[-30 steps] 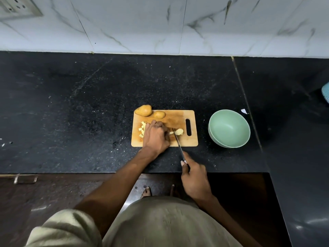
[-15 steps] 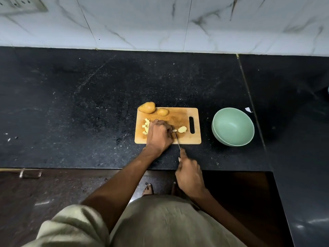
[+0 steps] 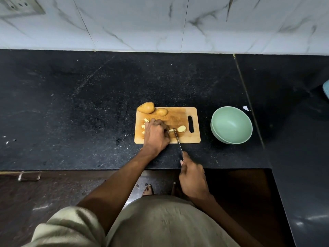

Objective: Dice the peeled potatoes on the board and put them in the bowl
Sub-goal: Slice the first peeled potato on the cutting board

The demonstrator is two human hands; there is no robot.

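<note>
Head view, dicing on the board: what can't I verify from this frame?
- Potato piece being cut: hidden under the left hand; its size and shape are unclear.
- Knife handle: covered by the right hand.
- Diced pieces: partly behind the left hand, too small to count.
- Blue object: cut off by the right edge, unidentifiable.

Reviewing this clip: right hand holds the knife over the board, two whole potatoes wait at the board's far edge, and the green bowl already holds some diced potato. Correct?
Not quite. In the head view the green bowl is empty; the diced pieces lie on the board by the left hand. The right hand, knife and potatoes are as stated.
</note>
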